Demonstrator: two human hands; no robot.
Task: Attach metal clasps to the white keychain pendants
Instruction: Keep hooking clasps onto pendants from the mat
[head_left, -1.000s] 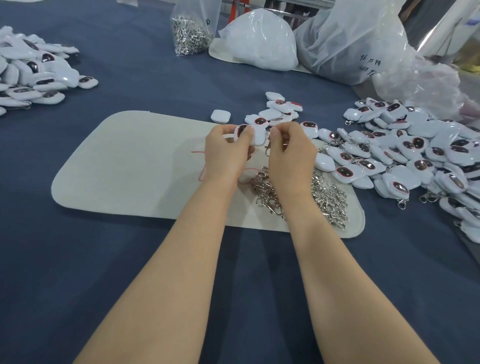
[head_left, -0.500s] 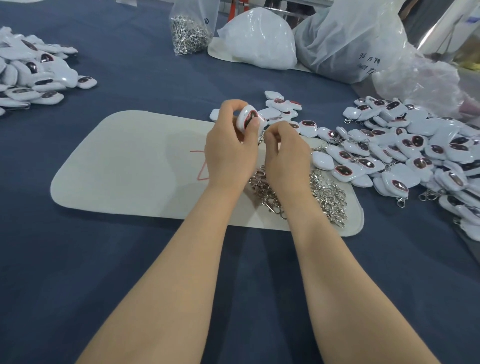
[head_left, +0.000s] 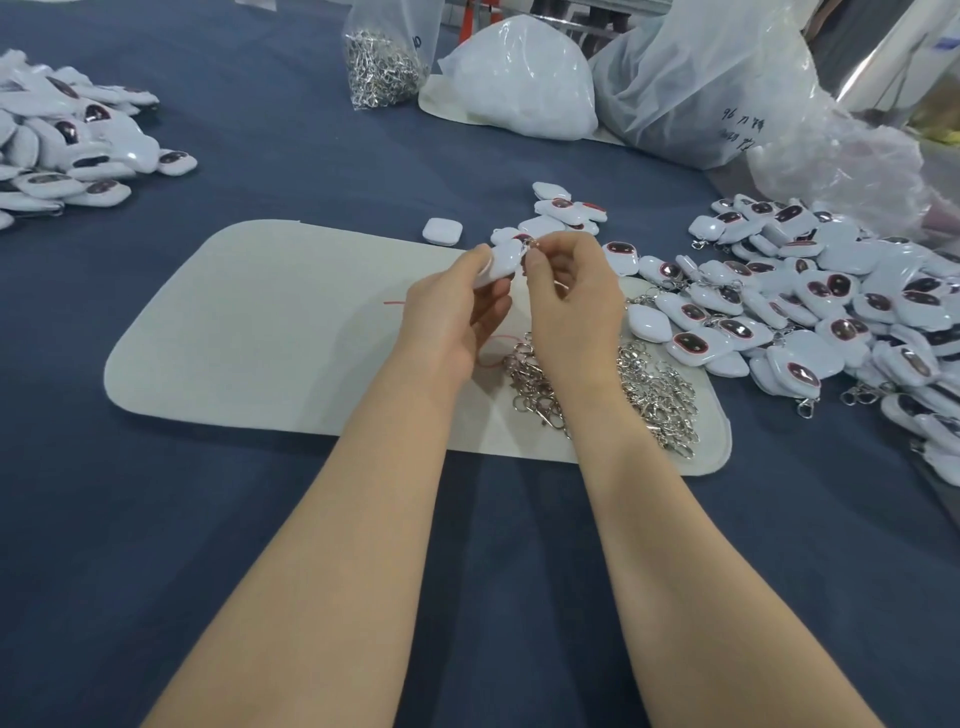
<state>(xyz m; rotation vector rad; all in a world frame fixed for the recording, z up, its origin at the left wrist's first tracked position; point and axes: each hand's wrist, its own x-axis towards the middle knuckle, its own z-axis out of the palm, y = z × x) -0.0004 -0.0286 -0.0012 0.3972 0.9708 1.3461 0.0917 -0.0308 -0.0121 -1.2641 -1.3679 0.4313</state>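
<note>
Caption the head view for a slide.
Left hand holds a white pendant while the right hand pinches a metal clasp at its top, above a pale mat.

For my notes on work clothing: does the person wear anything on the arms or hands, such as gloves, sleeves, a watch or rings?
Nothing worn shows. The left hand and the right hand are bare, without gloves, and no ring is visible on them. The left forearm and the right forearm are uncovered down to the picture's bottom edge: no sleeve, watch, bracelet or marking.
</note>
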